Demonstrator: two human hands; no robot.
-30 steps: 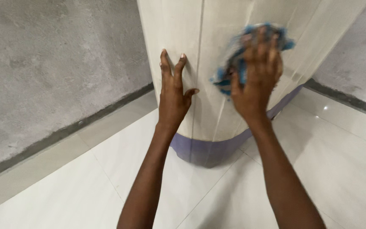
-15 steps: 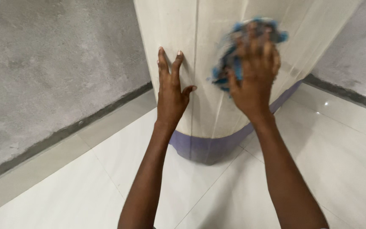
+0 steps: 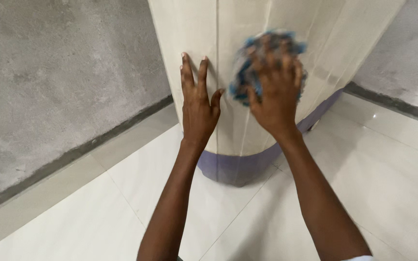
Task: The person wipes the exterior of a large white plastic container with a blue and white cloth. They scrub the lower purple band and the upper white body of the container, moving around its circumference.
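Head view. We see the right hand [image 3: 274, 99] pressing a blue cloth [image 3: 247, 72] against the pale tiled column [image 3: 194, 34] — its fingers spread over the bunched fabric and gripping it, though motion blur hides the exact hold. The left hand [image 3: 198, 104] lies flat on the column beside a vertical tile joint, fingers extended and released, holding nothing. A purple band [image 3: 233, 166] wraps the column's base where it meets the glossy white floor [image 3: 97, 217]; rough grey walls [image 3: 49, 72] stand on either side. We judge the cloth soft, light and crumpled — best held bunched under the palm.
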